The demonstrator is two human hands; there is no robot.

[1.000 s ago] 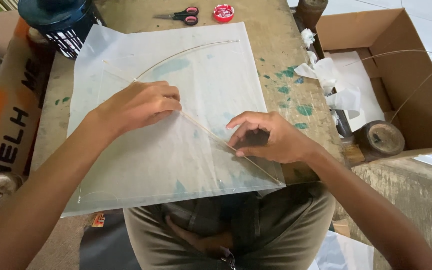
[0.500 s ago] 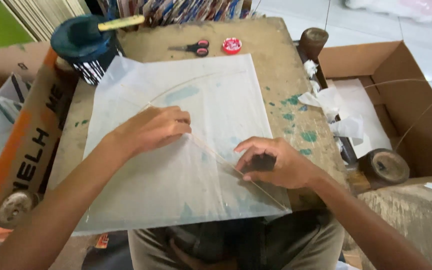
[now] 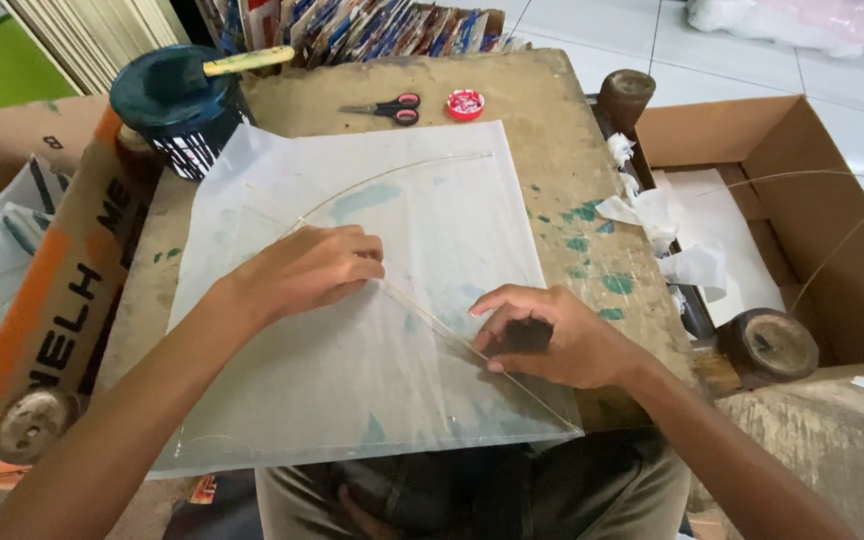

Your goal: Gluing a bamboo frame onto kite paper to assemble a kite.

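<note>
Both hands, the left hand point(image 3: 317, 268) and right hand point(image 3: 542, 340), are pressing flat, holding a thin stick point(image 3: 432, 322) against the clear sheet point(image 3: 452, 220), best kept taut.

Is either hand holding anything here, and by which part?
Nothing is lifted. Both hands press a thin stick onto the sheet: left hand near its middle, right hand further down.
</note>
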